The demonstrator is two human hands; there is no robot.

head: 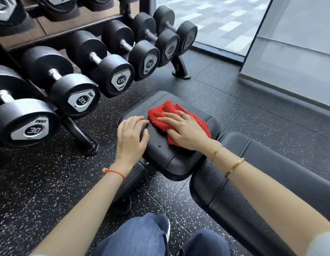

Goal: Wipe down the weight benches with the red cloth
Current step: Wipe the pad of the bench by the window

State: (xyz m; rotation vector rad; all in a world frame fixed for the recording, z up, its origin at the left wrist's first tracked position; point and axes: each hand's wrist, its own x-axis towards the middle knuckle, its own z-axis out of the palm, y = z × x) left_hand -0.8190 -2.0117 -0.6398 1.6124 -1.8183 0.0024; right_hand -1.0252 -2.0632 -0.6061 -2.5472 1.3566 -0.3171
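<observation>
Pressing the red cloth (161,115) flat on the bench seat (171,156) with my right hand (184,130), fingers straight, I steady the pad's edge with my spread left hand (132,137). Overlapping strokes toward the corners should cover it best.

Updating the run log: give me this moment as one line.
step: wiping seat pad | right hand: flat on red cloth | left hand: resting on pad edge | back pad: not yet reached

Head camera, steep downward view, close over bench (179,159).
</observation>
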